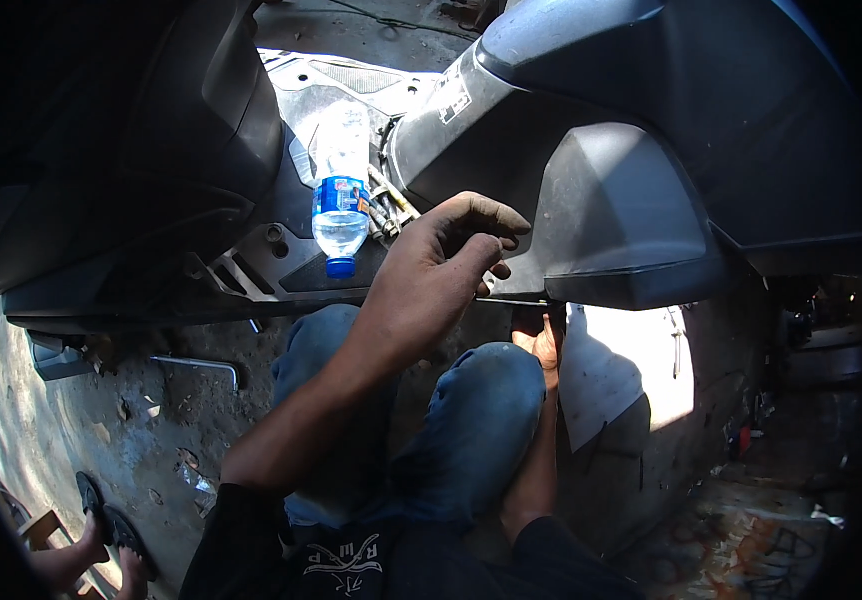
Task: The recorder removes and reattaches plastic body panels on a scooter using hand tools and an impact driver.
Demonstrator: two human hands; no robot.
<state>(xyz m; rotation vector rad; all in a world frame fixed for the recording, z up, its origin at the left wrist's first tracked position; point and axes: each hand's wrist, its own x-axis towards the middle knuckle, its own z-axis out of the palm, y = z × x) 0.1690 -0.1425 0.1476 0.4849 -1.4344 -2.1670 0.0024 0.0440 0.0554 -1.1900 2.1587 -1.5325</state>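
My left hand (pixel 441 255) hovers over the near edge of a scooter's footboard (pixel 326 100), close to the dark body panel on the right. Its fingers are loosely curled, thumb and forefinger apart, with nothing visible between them. Low at the footboard's edge, my right hand (pixel 543 342) reaches beside my knee; its fingers are hidden in shadow under the scooter. Left of my left hand, a clear plastic bottle (pixel 341 225) with a blue label and blue cap lies on the footboard, cap toward me. Several metal parts or tools (pixel 388 208) lie beside it, partly covered by my left hand.
On the ground at left lies an L-shaped metal bar (pixel 201 362). Another person's sandalled foot (pixel 101 530) shows at lower left. A grey rounded cover (pixel 621 215) juts out at right, above a bright pale patch (pixel 611 365). The scooter's dark bodywork (pixel 191 140) rises at left.
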